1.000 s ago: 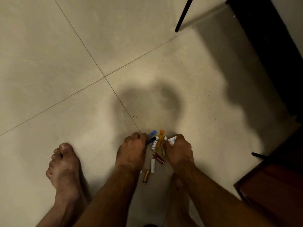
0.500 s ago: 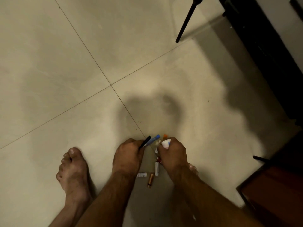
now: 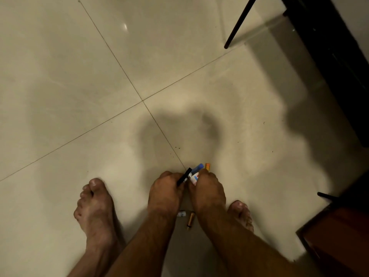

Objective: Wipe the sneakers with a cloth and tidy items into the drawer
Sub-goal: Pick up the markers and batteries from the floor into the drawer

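Note:
My left hand (image 3: 165, 190) grips a black pen (image 3: 184, 176) and a blue-capped marker (image 3: 198, 167), both poking out past the knuckles. My right hand (image 3: 207, 189) is curled round a small white tube with a red and blue label (image 3: 194, 178); an orange item (image 3: 207, 166) shows just beyond its fingers. Both hands are low over the tiled floor, knuckles almost touching. A gold battery (image 3: 190, 220) and a small white cylinder (image 3: 181, 214) lie on the floor under my wrists. No sneakers, cloth or drawer interior can be seen.
My bare feet stand on the pale tile floor (image 3: 99, 76), the left foot (image 3: 95, 208) beside my left arm, the right foot (image 3: 241, 213) behind my right hand. A thin black leg (image 3: 237, 25) and dark furniture (image 3: 329, 47) are at the top right. A reddish wooden piece (image 3: 337, 236) is at the lower right.
Both hands have closed on the scattered items and lifted them; fewer pieces lie on the floor. The camera has pulled up and back, bringing my right foot into view.

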